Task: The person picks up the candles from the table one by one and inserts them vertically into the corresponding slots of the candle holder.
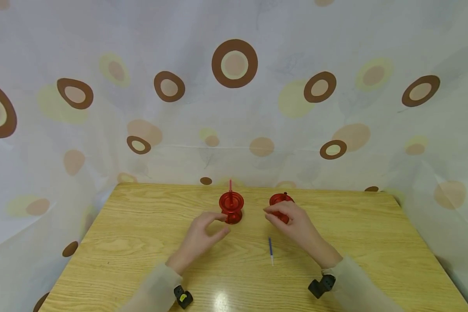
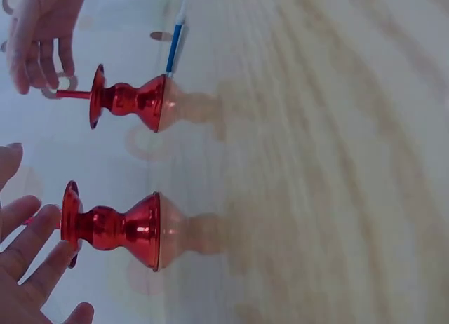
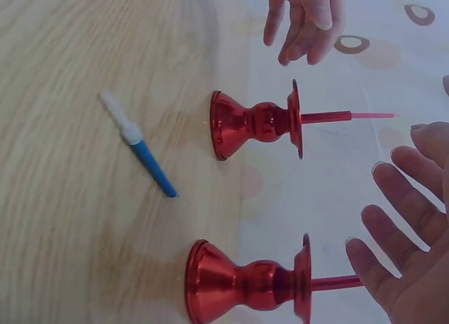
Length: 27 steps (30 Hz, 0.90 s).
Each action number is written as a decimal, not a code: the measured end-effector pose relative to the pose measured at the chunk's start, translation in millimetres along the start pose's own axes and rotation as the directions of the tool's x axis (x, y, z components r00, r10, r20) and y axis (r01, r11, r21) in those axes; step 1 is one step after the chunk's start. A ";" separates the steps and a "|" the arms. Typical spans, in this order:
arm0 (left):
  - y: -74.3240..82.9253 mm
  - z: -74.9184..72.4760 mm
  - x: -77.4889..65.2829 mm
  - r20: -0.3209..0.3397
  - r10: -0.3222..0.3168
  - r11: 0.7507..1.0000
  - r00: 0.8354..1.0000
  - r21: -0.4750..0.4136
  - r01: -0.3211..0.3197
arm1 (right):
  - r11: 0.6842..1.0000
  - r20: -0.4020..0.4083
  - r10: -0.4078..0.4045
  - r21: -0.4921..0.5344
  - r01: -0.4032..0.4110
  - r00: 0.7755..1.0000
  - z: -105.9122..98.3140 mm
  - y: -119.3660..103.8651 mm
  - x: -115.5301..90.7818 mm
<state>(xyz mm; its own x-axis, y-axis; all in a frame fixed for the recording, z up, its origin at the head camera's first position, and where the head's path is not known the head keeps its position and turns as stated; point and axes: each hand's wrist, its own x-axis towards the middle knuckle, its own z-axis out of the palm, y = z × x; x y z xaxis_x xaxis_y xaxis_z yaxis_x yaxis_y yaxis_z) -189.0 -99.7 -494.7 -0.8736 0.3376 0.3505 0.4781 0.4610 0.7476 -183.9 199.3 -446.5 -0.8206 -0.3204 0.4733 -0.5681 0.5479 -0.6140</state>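
Note:
Two shiny red candlesticks stand upright on the table. The left candlestick (image 1: 234,216) has a thin pink candle (image 3: 372,116) in its top tube. The right candlestick (image 3: 266,285) has a bare red stem above its dish in the head view, partly hidden by my right hand (image 1: 292,219). That hand hovers with relaxed fingers just in front of its dish, holding nothing. My left hand (image 1: 202,236) is held at the left candlestick's near side, thumb and fingers apart, also without anything in its grasp. A small blue candle with a white end (image 3: 151,159) lies on the table between the hands.
The wooden table (image 1: 148,225) ends at its back edge against a pale curtain (image 1: 187,121) with brown and yellow round shapes. The curtain also hangs along both sides. Each wrist carries a small black device, one on the left sleeve (image 1: 152,288).

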 end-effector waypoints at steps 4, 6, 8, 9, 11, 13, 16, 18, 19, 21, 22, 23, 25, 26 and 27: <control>0.4 7.5 -4.8 0.017 0.023 1.000 1.000 0.001 -0.023 | 1.000 0.005 0.012 -0.001 -0.012 1.000 -1.5 3.6 -8.5; 2.2 10.4 -6.7 0.024 0.043 0.999 0.999 0.001 -0.043 | 1.000 0.006 0.001 0.000 -0.001 1.000 -2.0 5.1 -11.7; 4.5 12.7 -8.4 0.029 0.047 0.999 0.998 0.003 -0.047 | 1.000 0.005 -0.003 0.001 0.003 1.000 -2.8 6.1 -14.8; 5.8 13.7 -9.1 0.033 0.043 0.999 0.999 0.003 -0.043 | 1.000 0.004 -0.008 0.000 0.008 1.000 -3.2 6.3 -16.1; 7.8 15.9 -10.3 0.040 0.030 1.000 0.999 0.009 -0.030 | 1.000 0.005 -0.005 0.002 0.005 1.000 -4.5 6.2 -18.8; 10.2 17.7 -11.2 0.053 0.015 1.000 0.998 0.005 -0.016 | 1.000 0.009 0.010 -0.008 -0.010 1.000 -5.7 5.9 -21.5; 14.0 19.8 -12.5 0.067 0.015 1.000 0.998 0.011 -0.016 | 0.999 0.013 0.025 -0.022 -0.024 1.000 -7.5 5.1 -25.0; 16.5 21.2 -13.0 0.075 0.025 1.000 0.997 0.013 -0.026 | 0.999 0.008 0.026 -0.033 -0.026 1.000 -8.3 5.3 -26.9; 17.4 22.0 -13.2 0.077 0.033 0.999 0.996 0.019 -0.035 | 0.999 0.004 0.025 -0.036 -0.025 1.000 -8.7 5.4 -27.7; 19.3 23.4 -13.6 0.085 0.043 0.999 0.995 0.023 -0.045 | 0.999 -0.007 0.014 -0.041 -0.015 1.000 -9.4 6.0 -29.3; 20.1 24.1 -13.9 0.088 0.048 0.998 0.995 0.027 -0.051 | 0.999 -0.013 0.006 -0.044 -0.007 1.000 -9.6 6.5 -29.9; 20.8 24.8 -14.1 0.093 0.048 0.998 0.995 0.027 -0.051 | 0.999 -0.017 0.000 -0.044 0.000 1.000 -9.8 6.9 -30.5; 21.5 26.7 -14.6 0.098 0.048 0.998 0.994 0.036 -0.052 | 0.999 -0.023 -0.011 -0.039 0.010 1.000 -10.2 7.4 -31.9; 21.9 27.6 -14.9 0.100 0.049 0.998 0.994 0.042 -0.053 | 0.999 -0.027 -0.018 -0.036 0.017 0.999 -10.4 7.6 -32.6; 22.2 28.5 -15.3 0.102 0.048 0.997 0.994 0.049 -0.054 | 0.999 -0.030 -0.022 -0.032 0.021 0.999 -10.6 8.0 -33.4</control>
<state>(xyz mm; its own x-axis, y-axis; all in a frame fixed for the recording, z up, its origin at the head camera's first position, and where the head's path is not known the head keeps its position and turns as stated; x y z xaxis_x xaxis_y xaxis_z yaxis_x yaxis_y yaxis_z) -162.5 -71.2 -499.6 -0.8356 0.4414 0.3269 0.5281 0.4820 0.6991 -160.4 222.6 -460.4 -0.8055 -0.3095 0.5053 -0.5831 0.5657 -0.5831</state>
